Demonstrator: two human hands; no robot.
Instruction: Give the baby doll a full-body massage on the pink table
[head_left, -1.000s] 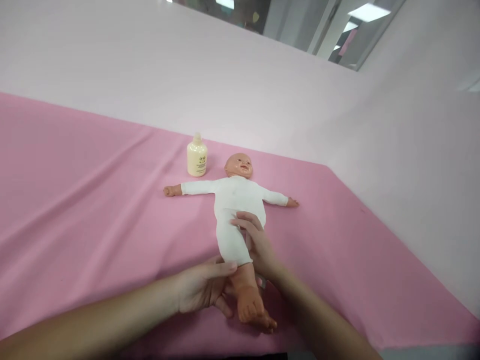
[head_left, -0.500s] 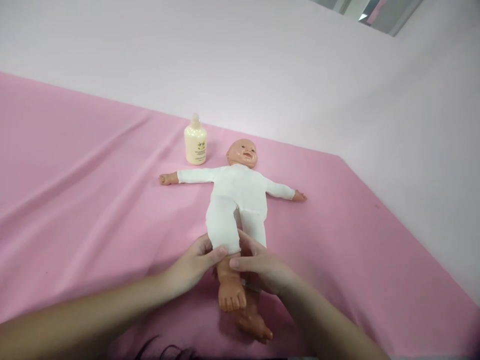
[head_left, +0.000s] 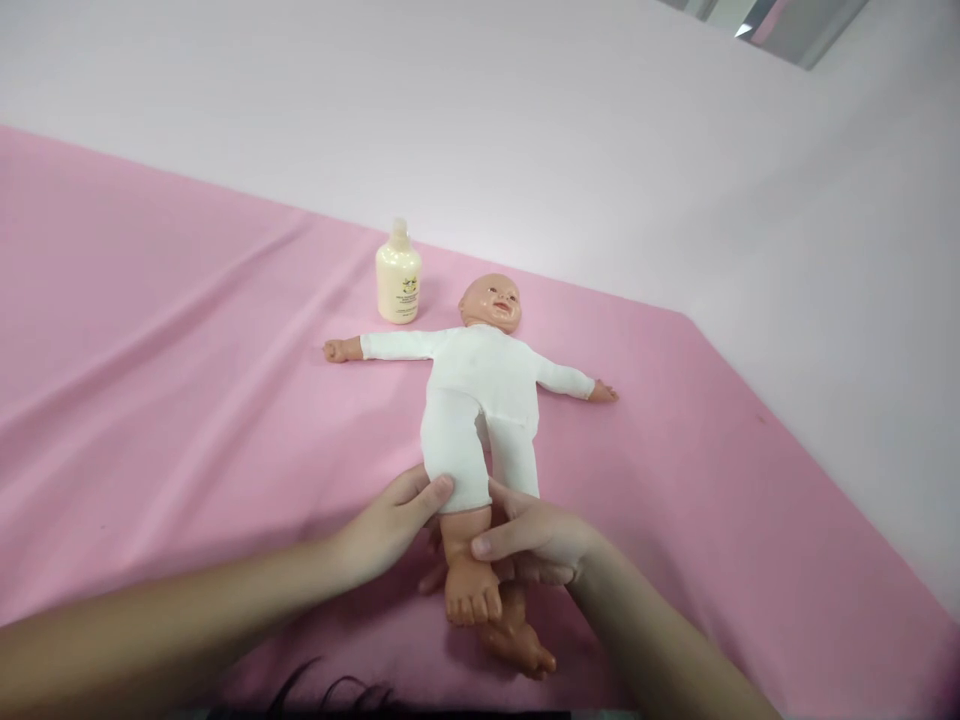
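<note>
A baby doll [head_left: 484,375] in a white cloth suit lies on its back, arms spread and feet toward me. One of its legs, on the left in view, is raised a little. My left hand [head_left: 401,525] wraps that leg near the trouser hem, thumb on top and fingers hidden behind. At the ankle of the same leg, my right hand [head_left: 536,540] is closed, its thumb over the front and fingers passing underneath. The doll's other foot [head_left: 517,640] rests lower, partly behind the raised foot [head_left: 472,595].
A pink cloth [head_left: 187,400] with creases covers the table. A cream-coloured bottle [head_left: 399,280] stands upright near the doll's head, on the left. Behind the cloth is a white surface [head_left: 525,120]. Dark hair strands [head_left: 322,685] show at the bottom edge.
My right hand has slid down the doll's leg toward the ankle, and my left thumb sits slightly higher on the trouser leg. The whole view has shifted slightly.
</note>
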